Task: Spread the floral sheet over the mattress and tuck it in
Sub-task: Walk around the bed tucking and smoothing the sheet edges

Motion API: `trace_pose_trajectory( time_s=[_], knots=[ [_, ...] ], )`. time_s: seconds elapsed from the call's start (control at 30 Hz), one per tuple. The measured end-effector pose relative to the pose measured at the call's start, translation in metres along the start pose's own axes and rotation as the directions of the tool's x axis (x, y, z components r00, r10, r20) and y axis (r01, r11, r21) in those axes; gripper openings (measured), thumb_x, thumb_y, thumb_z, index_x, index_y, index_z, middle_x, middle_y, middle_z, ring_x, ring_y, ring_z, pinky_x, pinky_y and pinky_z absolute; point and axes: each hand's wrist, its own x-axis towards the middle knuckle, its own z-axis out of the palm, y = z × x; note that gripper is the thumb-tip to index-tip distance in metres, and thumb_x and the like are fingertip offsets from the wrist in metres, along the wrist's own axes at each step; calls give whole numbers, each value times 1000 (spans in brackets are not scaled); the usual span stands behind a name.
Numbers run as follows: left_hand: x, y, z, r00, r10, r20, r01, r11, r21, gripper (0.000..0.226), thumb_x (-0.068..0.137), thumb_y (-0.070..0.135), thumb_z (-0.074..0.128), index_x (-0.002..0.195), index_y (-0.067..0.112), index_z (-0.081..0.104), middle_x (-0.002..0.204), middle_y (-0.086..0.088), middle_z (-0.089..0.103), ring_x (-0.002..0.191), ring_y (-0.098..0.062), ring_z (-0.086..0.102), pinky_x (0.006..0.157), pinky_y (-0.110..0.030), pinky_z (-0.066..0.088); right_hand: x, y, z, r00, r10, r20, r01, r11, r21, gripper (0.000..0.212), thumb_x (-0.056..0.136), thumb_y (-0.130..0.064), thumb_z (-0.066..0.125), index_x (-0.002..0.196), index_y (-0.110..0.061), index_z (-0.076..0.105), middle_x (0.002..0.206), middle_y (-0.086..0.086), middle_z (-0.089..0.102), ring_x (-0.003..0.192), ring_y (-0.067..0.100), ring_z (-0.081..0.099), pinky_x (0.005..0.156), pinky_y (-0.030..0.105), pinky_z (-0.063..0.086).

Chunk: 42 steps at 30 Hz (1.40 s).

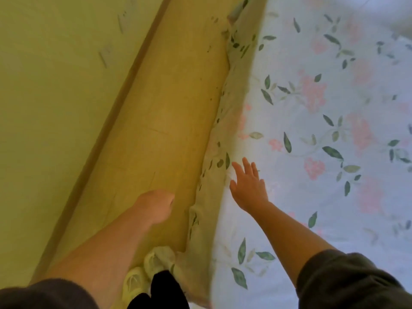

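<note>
A yellowish floor [156, 108] is running between a pale wall [55, 85] and the bed. The floral sheet [323, 130] is lying spread over the mattress, which it hides, and its side is hanging down the left edge to the floor. You are laying your right hand [248, 186] flat on the sheet at that edge, fingers straight, gripping nothing. Your left hand [156, 205] is hovering over the floor near the hanging cloth, fingers curled in with nothing seen in them. Your pale shoes [145, 273] are standing against the cloth.

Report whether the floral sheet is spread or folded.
Spread: the floral sheet lies flat across the top, its edge draping down the side near the right hand.
</note>
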Motion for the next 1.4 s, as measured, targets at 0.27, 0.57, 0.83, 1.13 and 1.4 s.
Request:
trace_pose_trajectory(
  time_s=[0.27, 0.57, 0.83, 1.13, 1.4],
  knots=[
    [107, 47, -73, 979, 205, -4, -202, 969, 146, 21, 98, 17, 39, 112, 17, 54, 106, 0, 56, 90, -15, 56, 65, -23, 41, 85, 46, -26, 978, 201, 47, -206, 970, 129, 62, 99, -32, 38, 151, -36, 6, 161, 0, -11, 148, 30, -3, 112, 57, 28],
    [162, 143, -278, 930, 331, -162, -313, 942, 124, 41, 100, 25, 38, 140, 20, 37, 136, -1, 45, 115, -21, 51, 80, -30, 42, 146, 45, -168, 995, 100, -10, -96, 975, 201, 57, 98, -25, 42, 150, -33, 19, 160, -2, 11, 144, 23, 22, 108, 43, 37],
    [201, 175, -432, 808, 529, -260, -461, 842, 281, 47, 98, 25, 42, 144, 22, 31, 142, 2, 43, 117, -17, 51, 79, -26, 45, 199, 37, -287, 932, 299, -205, -245, 937, 250, 63, 98, -28, 45, 151, -31, 13, 162, 1, 4, 148, 26, 11, 109, 46, 36],
    [329, 190, -460, 811, 585, -36, -511, 736, 443, 51, 98, 28, 41, 146, 25, 24, 149, 1, 30, 130, -16, 38, 98, -28, 44, 323, 66, -265, 888, 460, -11, -421, 820, 388, 74, 94, -24, 53, 151, -36, 7, 161, -2, -5, 148, 27, 4, 105, 44, 42],
    [455, 235, -462, 848, 529, 30, -460, 708, 535, 62, 97, 13, 44, 150, 24, 14, 160, -8, 0, 146, -29, 6, 113, -42, 30, 441, 136, -239, 845, 530, 65, -504, 752, 425, 91, 89, -33, 64, 150, -41, -3, 158, 0, -23, 145, 36, -15, 104, 53, 42]
  ],
)
